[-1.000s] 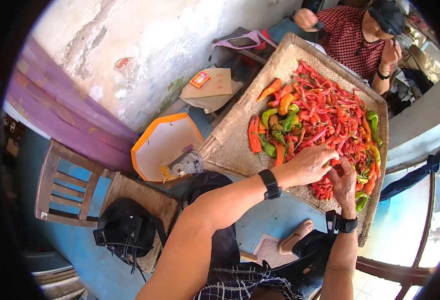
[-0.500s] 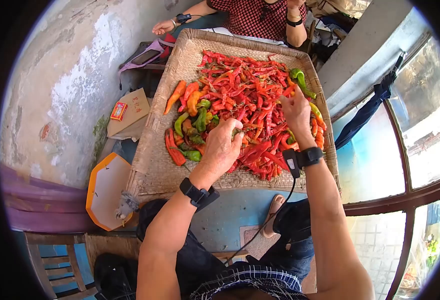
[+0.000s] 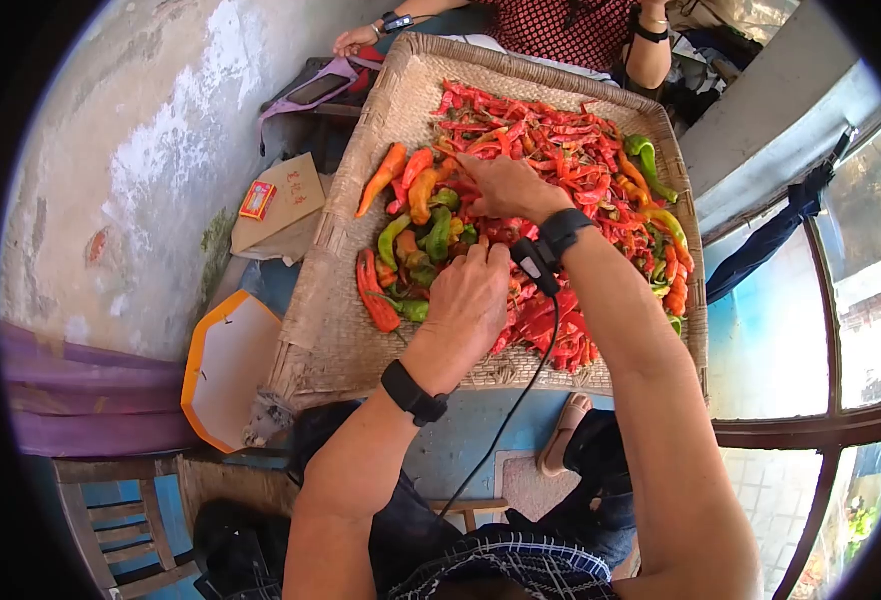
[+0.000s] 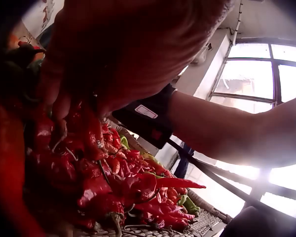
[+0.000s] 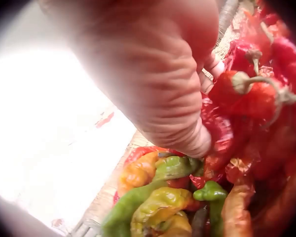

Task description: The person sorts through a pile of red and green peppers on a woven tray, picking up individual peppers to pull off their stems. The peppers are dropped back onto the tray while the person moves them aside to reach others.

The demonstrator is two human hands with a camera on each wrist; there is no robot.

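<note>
Red peppers (image 3: 566, 140) are heaped in a woven tray (image 3: 331, 350), with green peppers (image 3: 439, 235) and orange ones along the left side. Over the heap's left part reaches the right hand (image 3: 514, 190), its fingers pointing left; its thumb touches a red pepper (image 5: 217, 131) in the right wrist view. Nearer the body, the left hand (image 3: 466, 305) bends its fingers down onto the peppers beside the green ones. In the left wrist view the shaded left hand (image 4: 133, 59) hangs over red peppers (image 4: 96, 190); whether it pinches one is hidden.
Across the tray sits another person in a red patterned top (image 3: 561, 35). To the left are an orange-rimmed box (image 3: 196, 370), a small red box (image 3: 258, 200) on cardboard and a wooden chair (image 3: 121, 520). A window (image 3: 771, 350) stands at the right.
My right hand has moved left across the heap from its right side, and now lies just beyond my left hand. The head view has shifted, placing the tray slightly further right and up.
</note>
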